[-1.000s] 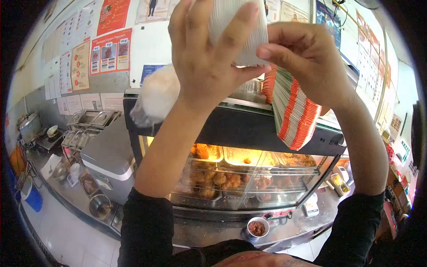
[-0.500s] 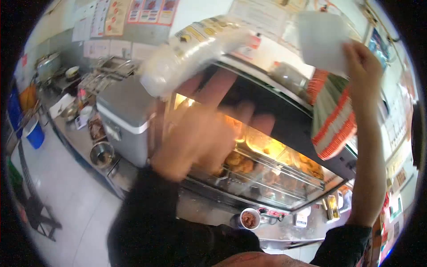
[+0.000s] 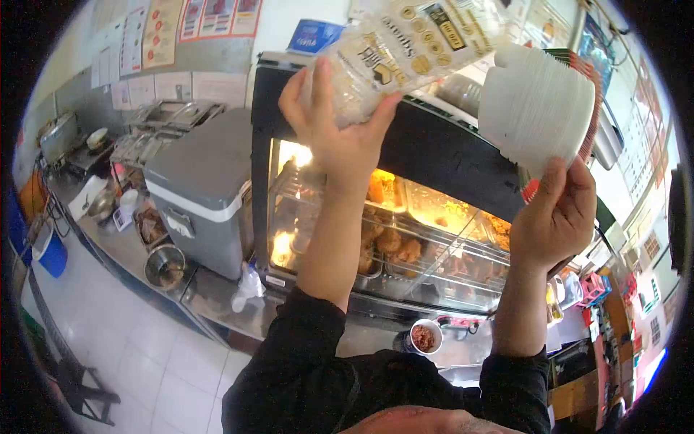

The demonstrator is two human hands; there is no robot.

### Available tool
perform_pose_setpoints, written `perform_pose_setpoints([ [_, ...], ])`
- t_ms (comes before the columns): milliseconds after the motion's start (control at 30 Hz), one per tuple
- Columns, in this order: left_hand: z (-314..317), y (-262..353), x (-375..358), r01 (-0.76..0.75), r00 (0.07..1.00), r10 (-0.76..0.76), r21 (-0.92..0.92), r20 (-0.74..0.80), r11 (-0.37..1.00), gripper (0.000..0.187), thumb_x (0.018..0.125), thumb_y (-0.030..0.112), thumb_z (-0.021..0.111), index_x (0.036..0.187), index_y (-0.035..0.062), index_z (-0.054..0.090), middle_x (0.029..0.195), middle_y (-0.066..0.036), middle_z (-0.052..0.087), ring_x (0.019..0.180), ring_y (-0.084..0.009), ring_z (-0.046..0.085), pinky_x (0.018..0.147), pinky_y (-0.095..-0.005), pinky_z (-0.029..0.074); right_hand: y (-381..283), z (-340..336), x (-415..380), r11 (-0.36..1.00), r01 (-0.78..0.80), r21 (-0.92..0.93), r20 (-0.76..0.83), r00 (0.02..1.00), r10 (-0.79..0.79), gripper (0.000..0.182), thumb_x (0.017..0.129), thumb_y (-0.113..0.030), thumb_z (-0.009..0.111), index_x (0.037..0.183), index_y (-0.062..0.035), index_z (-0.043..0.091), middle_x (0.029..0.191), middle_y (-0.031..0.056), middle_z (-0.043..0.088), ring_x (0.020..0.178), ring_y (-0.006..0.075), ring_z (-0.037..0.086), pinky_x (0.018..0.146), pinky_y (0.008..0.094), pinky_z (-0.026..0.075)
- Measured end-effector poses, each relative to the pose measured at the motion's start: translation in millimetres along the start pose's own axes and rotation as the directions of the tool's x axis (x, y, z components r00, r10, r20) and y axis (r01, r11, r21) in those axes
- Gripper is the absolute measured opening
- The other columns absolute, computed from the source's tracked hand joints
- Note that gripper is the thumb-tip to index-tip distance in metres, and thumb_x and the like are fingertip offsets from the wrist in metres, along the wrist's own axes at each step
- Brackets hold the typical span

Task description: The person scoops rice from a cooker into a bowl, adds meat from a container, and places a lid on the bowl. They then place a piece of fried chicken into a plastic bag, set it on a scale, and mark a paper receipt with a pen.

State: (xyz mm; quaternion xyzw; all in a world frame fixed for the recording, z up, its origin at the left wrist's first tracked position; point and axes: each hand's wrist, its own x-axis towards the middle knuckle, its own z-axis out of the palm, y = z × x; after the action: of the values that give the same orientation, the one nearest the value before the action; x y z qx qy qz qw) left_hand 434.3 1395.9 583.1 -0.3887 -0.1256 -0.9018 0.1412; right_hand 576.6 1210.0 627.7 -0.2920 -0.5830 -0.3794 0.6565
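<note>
My left hand (image 3: 340,137) is raised at the upper middle, fingers and thumb gripping the lower end of a clear plastic package (image 3: 419,50) printed with gold and black lettering that includes "Square". At the right, my right hand (image 3: 557,217) pinches the lower edge of a thick stack of white squarish disposable containers (image 3: 535,105). Behind both forearms stands a lit food warmer (image 3: 448,166) with fried pieces (image 3: 401,249) and trays inside. A red-striped bag (image 3: 589,79) is partly hidden behind the white stack.
A grey cooler box (image 3: 199,192) stands left of the warmer on the steel counter. Near it sits a metal bowl (image 3: 165,266). Below the warmer is a cup of reddish-brown food (image 3: 425,337). A black stool (image 3: 83,394) stands on the tiled floor.
My left hand, blurred lower down before, has risen and now grips the plastic package. My right hand has come down with the white stack, whose layered side now faces me.
</note>
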Motion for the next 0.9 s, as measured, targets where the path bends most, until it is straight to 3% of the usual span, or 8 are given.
perform_pose_setpoints([
  [133, 2.7, 2.6, 28.0, -0.121, 0.992, 0.123, 0.117, -0.008, 0.986, 0.081, 0.06, 0.036, 0.089, 0.129, 0.0106, 0.055, 0.12, -0.017, 0.043, 0.11, -0.0331, 0.049, 0.088, -0.0433, 0.048, 5.4, -48.8, 8.0, 0.998, -0.001, -0.063, -0.08, 0.997, -0.004, 0.017, 0.092, 0.002, 0.058, 0.106, 0.0103, 0.058, 0.096, 0.0119, 0.065, 0.088, 0.0131, 0.06, 0.079, 0.0234, 0.048],
  [233, -5.5, 11.9, 83.6, -0.273, 0.958, 0.249, 0.18, 0.144, 0.945, 0.076, 0.057, 0.038, 0.09, 0.122, 0.0097, 0.061, 0.115, -0.016, 0.05, 0.107, -0.0312, 0.053, 0.087, -0.0434, 0.048, -0.2, -114.3, 6.9, 0.993, -0.026, -0.117, -0.068, 0.998, 0.019, 0.016, 0.095, -0.003, 0.054, 0.105, 0.0091, 0.058, 0.092, 0.0123, 0.065, 0.083, 0.0144, 0.06, 0.075, 0.0246, 0.047],
  [300, -4.1, 19.7, 129.0, -0.373, 0.896, 0.289, 0.218, 0.338, 0.902, 0.079, 0.055, 0.03, 0.091, 0.124, 0.0092, 0.059, 0.114, -0.014, 0.054, 0.108, -0.0302, 0.054, 0.091, -0.0405, 0.046, 1.9, -162.7, 3.3, 0.95, 0.077, -0.304, 0.016, 0.997, -0.076, 0.022, 0.097, -0.011, 0.052, 0.102, 0.0088, 0.061, 0.091, 0.0091, 0.064, 0.082, 0.0138, 0.058, 0.071, 0.0251, 0.045],
  [400, 23.3, 54.4, 190.0, -0.464, 0.736, 0.256, 0.191, 0.626, 0.865, 0.072, 0.058, 0.035, 0.087, 0.12, 0.0086, 0.061, 0.117, -0.015, 0.057, 0.108, -0.0306, 0.057, 0.092, -0.0407, 0.046, 10.9, -243.6, -21.9, 0.978, -0.088, -0.188, -0.018, 0.996, 0.086, 0.025, 0.097, -0.012, 0.051, 0.11, 0.0086, 0.056, 0.101, 0.0149, 0.063, 0.093, 0.02, 0.059, 0.084, 0.0312, 0.046],
  [533, 86.0, 81.8, 236.7, -0.685, 0.376, 0.159, 0.158, 0.913, 0.711, 0.066, 0.053, 0.033, 0.087, 0.111, 0.0089, 0.068, 0.106, -0.011, 0.065, 0.099, -0.0284, 0.062, 0.088, -0.0374, 0.049, 13.5, -302.6, -40.1, 0.964, -0.252, -0.088, 0.002, 0.967, 0.253, 0.026, 0.098, -0.013, 0.051, 0.115, 0.0076, 0.052, 0.111, 0.0142, 0.059, 0.101, 0.0202, 0.057, 0.092, 0.0336, 0.044],
  [700, 170.9, 58.9, 205.4, -0.883, -0.094, -0.043, -0.063, 0.995, 0.465, 0.061, 0.058, 0.032, 0.085, 0.111, 0.0094, 0.066, 0.102, -0.013, 0.064, 0.098, -0.0317, 0.06, 0.088, -0.04, 0.048, 14.2, -324.6, -58.8, 0.889, -0.454, -0.053, -0.114, 0.887, 0.447, 0.03, 0.097, -0.02, 0.055, 0.109, 0.0072, 0.051, 0.103, 0.0127, 0.059, 0.095, 0.0174, 0.057, 0.087, 0.0298, 0.045],
  [800, 212.9, -3.2, 188.9, -0.723, -0.161, -0.051, -0.083, 0.986, 0.685, 0.082, 0.054, 0.019, 0.089, 0.128, 0.0086, 0.055, 0.122, -0.015, 0.055, 0.116, -0.0304, 0.052, 0.099, -0.0383, 0.043, 19.3, -333.6, -65.5, 0.868, -0.497, 0.006, -0.119, 0.861, 0.494, 0.026, 0.098, -0.017, 0.053, 0.107, 0.0068, 0.051, 0.104, 0.0126, 0.059, 0.095, 0.0161, 0.057, 0.087, 0.0281, 0.045],
  [900, 227.1, -36.3, 180.4, -0.606, -0.096, 0.005, -0.062, 0.995, 0.793, 0.089, 0.051, 0.013, 0.088, 0.131, 0.0091, 0.05, 0.13, -0.017, 0.052, 0.123, -0.0333, 0.048, 0.104, -0.0395, 0.039, 19.8, -349.7, -72.2, 0.846, -0.524, 0.098, 0.017, 0.851, 0.525, 0.026, 0.099, -0.013, 0.05, 0.115, 0.0064, 0.051, 0.109, 0.0117, 0.059, 0.1, 0.0161, 0.057, 0.092, 0.0309, 0.045],
])
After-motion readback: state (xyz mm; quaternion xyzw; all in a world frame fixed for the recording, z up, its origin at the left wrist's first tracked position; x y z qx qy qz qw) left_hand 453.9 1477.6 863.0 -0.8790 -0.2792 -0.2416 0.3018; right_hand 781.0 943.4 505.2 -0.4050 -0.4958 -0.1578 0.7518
